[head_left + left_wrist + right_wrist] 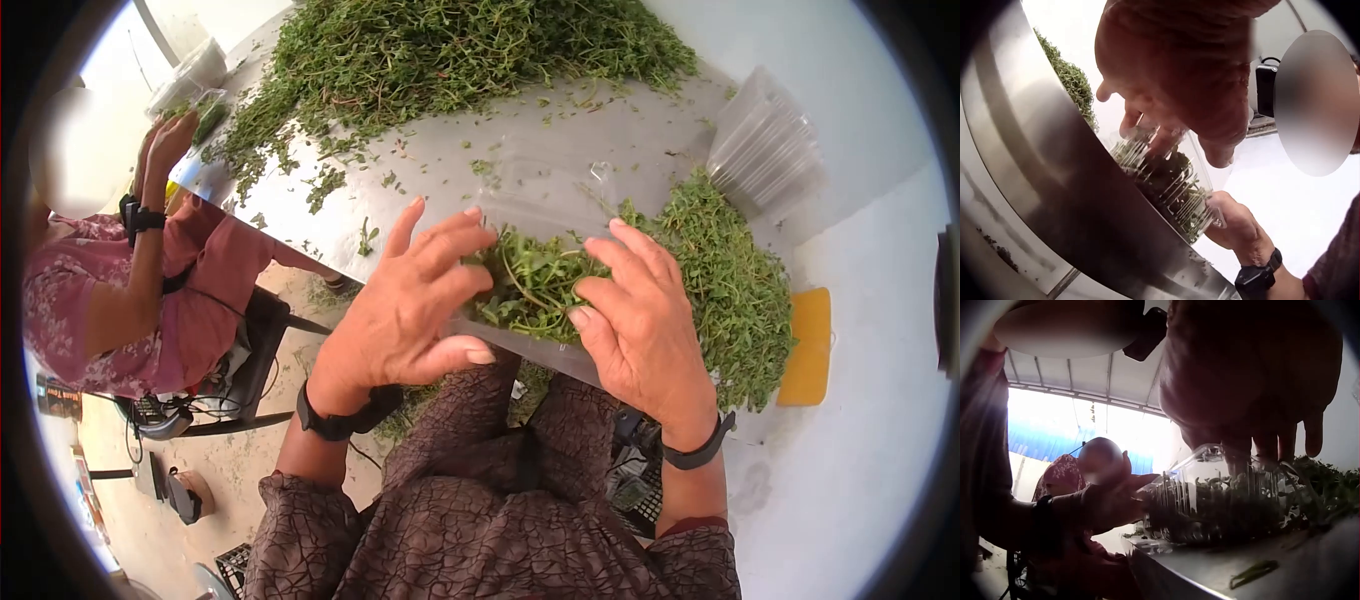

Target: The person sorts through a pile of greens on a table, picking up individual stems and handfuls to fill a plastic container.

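A clear plastic box [1175, 494] filled with green leafy stems [535, 285] stands at the table's near edge, its clear lid raised behind it in the head view. The left hand [405, 310] is at the box's left side, fingers spread and slightly bent, fingertips at the greens. On the right side, the right hand [645, 325] has bent fingers over the greens, its fingertips touching them. The left wrist view shows fingers reaching into the box [1175, 200]; its ribbed wall faces the camera. Whether either hand pinches a stem is hidden.
A large heap of greens [470, 55] covers the table's [640, 130] far side; a smaller heap [735, 290] lies right. Stacked clear boxes [765, 145] stand at the back right, near a yellow board [806, 345]. Another person [110, 290] sits at the left, holding greens.
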`<control>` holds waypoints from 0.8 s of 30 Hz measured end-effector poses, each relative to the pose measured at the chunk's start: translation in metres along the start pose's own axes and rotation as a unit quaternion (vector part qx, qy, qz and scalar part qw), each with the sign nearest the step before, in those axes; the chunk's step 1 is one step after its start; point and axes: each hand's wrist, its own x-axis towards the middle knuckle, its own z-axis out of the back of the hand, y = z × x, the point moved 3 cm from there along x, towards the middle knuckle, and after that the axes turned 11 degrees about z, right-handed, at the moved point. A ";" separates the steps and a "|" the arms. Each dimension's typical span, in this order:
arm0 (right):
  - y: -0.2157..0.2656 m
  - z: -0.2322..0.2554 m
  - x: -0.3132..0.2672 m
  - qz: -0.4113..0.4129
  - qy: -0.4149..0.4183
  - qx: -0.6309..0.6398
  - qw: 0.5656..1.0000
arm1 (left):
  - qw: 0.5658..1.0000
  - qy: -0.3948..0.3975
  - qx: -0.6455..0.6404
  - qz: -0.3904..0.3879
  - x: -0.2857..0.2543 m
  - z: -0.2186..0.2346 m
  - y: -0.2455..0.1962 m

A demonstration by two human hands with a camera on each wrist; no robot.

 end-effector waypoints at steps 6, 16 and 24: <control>-0.001 0.009 -0.013 -0.008 -0.051 0.042 0.998 | 0.994 -0.075 -0.079 0.013 -0.011 0.024 -0.002; 0.011 -0.003 -0.018 0.025 -0.026 -0.021 0.999 | 0.996 0.002 0.088 -0.029 0.001 0.005 -0.017; 0.002 -0.005 -0.017 0.017 -0.018 -0.041 0.999 | 0.994 -0.032 0.080 -0.061 0.006 0.000 -0.010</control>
